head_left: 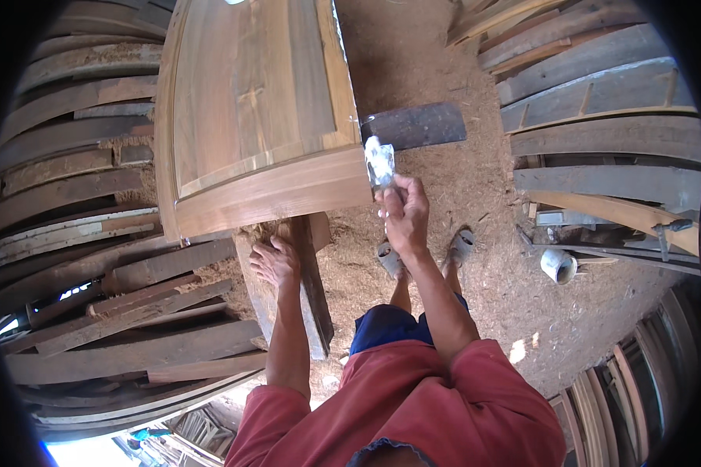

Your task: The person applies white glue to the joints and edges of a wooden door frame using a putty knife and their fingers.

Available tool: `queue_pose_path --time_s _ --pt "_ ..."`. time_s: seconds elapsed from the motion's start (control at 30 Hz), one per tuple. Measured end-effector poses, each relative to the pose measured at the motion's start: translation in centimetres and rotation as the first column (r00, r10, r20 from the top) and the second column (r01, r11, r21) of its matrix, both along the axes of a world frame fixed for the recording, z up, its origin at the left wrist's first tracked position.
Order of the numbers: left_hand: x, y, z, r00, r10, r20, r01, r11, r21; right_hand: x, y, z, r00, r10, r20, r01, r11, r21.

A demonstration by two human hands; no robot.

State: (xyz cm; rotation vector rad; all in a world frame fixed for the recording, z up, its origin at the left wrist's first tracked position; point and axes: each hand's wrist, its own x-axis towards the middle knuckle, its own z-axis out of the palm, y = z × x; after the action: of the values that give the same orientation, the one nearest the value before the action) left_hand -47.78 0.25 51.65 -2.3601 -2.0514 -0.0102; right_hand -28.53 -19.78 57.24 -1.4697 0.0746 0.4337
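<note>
A large wooden door panel [249, 117] lies flat in front of me, its near edge a wide light-brown rail. My right hand [403, 210] grips a small clear plastic bag or wrapper [379, 162] at the panel's near right corner. My left hand [276, 261] rests with spread fingers on a wooden support plank [313, 296] under the panel's near edge, holding nothing.
Stacks of rough planks [93, 257] fill the left side and more boards [600, 101] lie at the right. A dark flat block [417, 124] sits beside the panel. Sawdust [475, 187] covers the floor, where my sandalled feet stand. A white cup-shaped object [558, 266] lies at right.
</note>
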Motion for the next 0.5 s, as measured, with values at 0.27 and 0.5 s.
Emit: queue_pose_path --time_s 0.27,0.5 --pt "0.4 -0.1 0.3 0.999 -0.014 0.035 0.014 1.0 -0.016 0.4 -1.6 -1.4 0.982 0.145 0.12 -0.133 0.986 -0.101" --pt "-0.1 0.0 -0.4 0.999 -0.037 -0.001 0.037 0.999 0.002 -4.0 -4.3 -4.6 0.992 0.125 -0.03 -0.124 0.992 0.014"
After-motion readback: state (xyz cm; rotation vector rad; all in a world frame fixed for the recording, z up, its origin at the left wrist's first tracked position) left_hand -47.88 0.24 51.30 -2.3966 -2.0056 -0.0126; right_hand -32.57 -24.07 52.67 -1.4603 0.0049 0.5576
